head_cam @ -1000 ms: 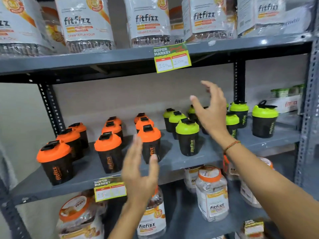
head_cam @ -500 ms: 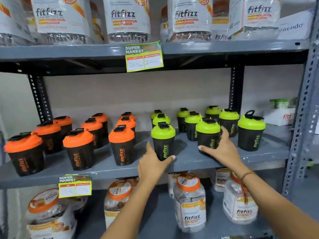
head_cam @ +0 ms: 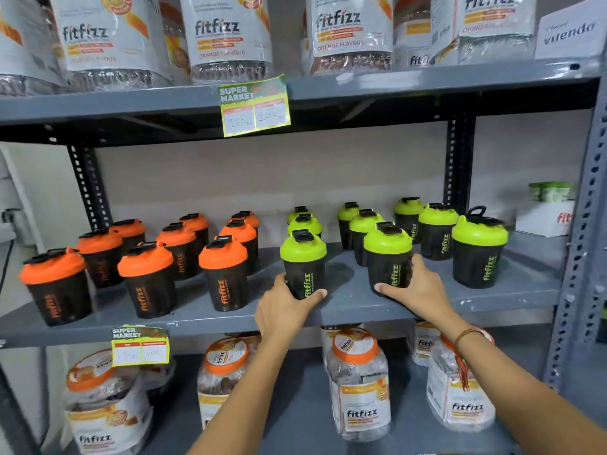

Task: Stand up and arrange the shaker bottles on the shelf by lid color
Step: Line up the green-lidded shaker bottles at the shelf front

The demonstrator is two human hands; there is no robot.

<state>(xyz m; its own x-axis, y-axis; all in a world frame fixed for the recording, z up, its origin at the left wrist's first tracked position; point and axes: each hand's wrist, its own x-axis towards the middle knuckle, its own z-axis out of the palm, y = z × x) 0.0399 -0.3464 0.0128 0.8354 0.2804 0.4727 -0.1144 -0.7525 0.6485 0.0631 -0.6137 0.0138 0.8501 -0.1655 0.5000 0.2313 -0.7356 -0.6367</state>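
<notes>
Clear fitfizz jars (head_cam: 359,385) with orange lids fill the lower tier, a yellow price tag (head_cam: 140,346) hanging above them.

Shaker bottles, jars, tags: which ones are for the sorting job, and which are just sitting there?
For the job: orange-lid shakers, green-lid shakers, middle shelf, left hand, right hand.

Just there: jars, price tags, white box.

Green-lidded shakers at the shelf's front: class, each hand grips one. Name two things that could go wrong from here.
1. The left hand and right hand hold front green-lidded shakers close to the shelf edge; pulled forward, one might tip off.
2. Pushed back, the right-hand shaker could knock those crowded behind it.
</notes>
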